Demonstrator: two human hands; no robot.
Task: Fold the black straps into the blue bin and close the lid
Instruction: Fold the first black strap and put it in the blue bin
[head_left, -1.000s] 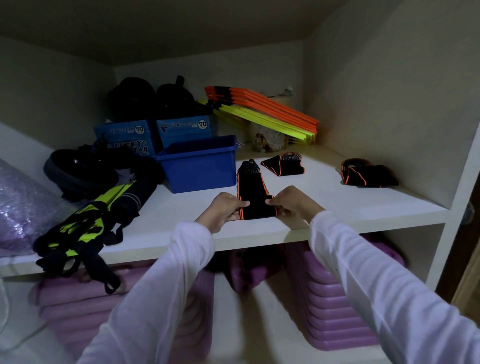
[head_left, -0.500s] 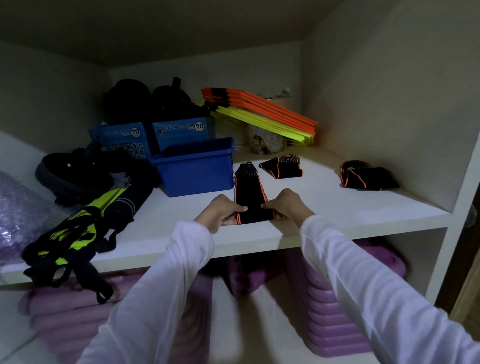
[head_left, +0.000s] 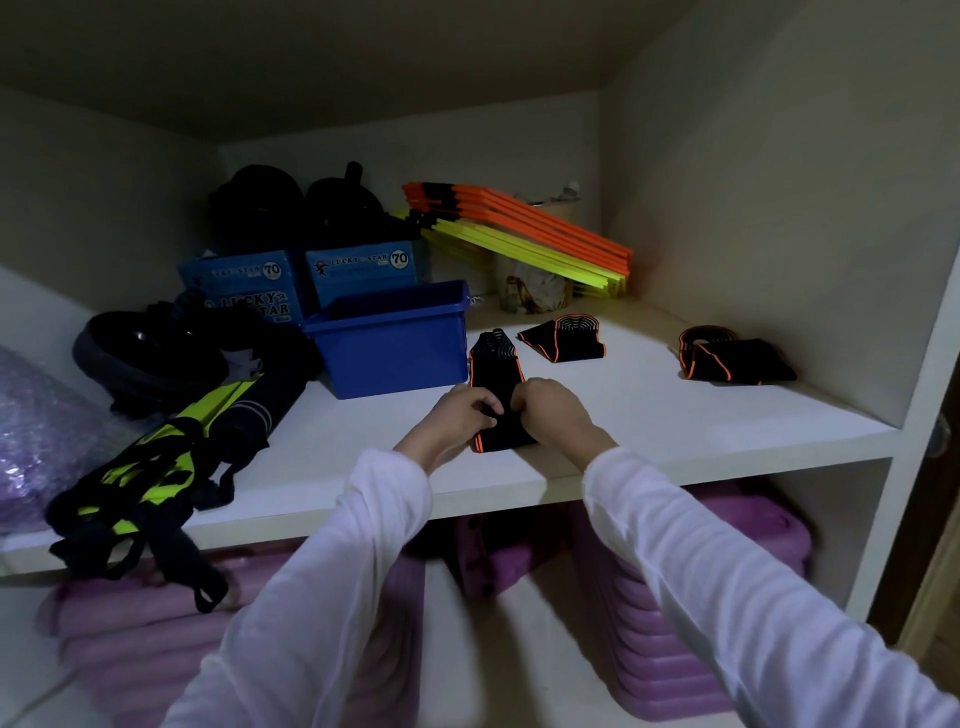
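While a black, orange-edged fabric strap (head_left: 493, 395) is pinched by the left hand (head_left: 457, 415) and right hand (head_left: 550, 410) just right of the open blue plastic bin (head_left: 395, 338), the fold could spring open if either pinch is loosened.

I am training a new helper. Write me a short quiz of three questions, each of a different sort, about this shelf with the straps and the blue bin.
1. True or false: the blue bin already has a lid on it.
2. Choose one. The strap that both hands grip lies: A) inside the bin; B) on the shelf, just right of the bin; C) on the lower shelf.
3. Fill in: apart from the gripped strap, ___ more black straps with orange edges lie on the shelf.

Key
1. False: the bin is open on top, and no lid is on it.
2. B: the left hand and the right hand hold its near end.
3. Two: one behind, one to the right.
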